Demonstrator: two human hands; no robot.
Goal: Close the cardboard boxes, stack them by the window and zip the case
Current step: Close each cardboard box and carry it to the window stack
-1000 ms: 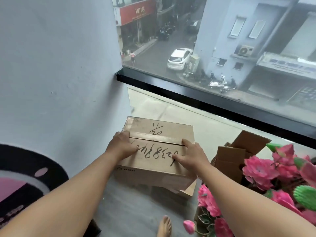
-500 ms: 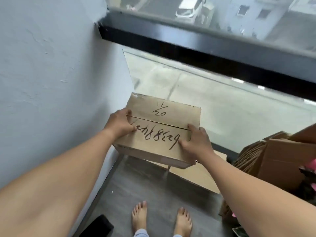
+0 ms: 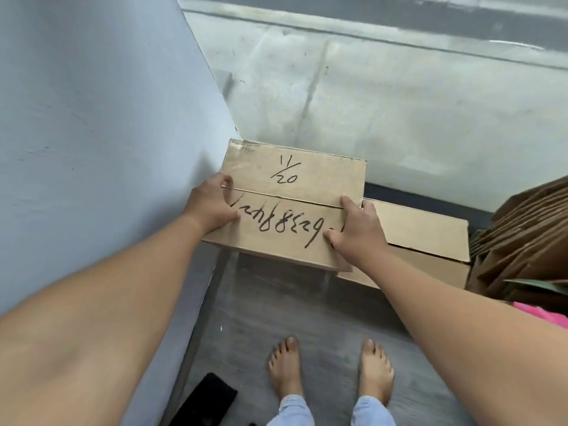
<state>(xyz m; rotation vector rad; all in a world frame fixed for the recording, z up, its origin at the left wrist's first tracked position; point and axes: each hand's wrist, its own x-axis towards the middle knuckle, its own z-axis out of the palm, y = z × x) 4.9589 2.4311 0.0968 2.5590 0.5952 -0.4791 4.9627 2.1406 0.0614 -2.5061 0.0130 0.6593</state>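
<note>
A closed cardboard box (image 3: 295, 192) with black handwriting on its lid hangs above the floor in the corner between the wall and the window. My left hand (image 3: 212, 204) grips its left edge, thumb on the lid. At the right edge my right hand (image 3: 359, 232) grips it the same way. A second closed cardboard box (image 3: 427, 238) lies lower on the floor to the right, partly under the held one. No case is in view.
The blue-grey wall (image 3: 92, 118) stands close on the left and the low window glass (image 3: 399, 103) straight ahead. Flattened cardboard sheets (image 3: 528, 238) pile up at the right, with pink flowers (image 3: 541, 315) below them. A black object (image 3: 209, 398) lies near my bare feet (image 3: 332, 373).
The view has tilted down from the street to the floor. The box has come closer to the wall corner and now overlaps the second box; both hands keep their grip.
</note>
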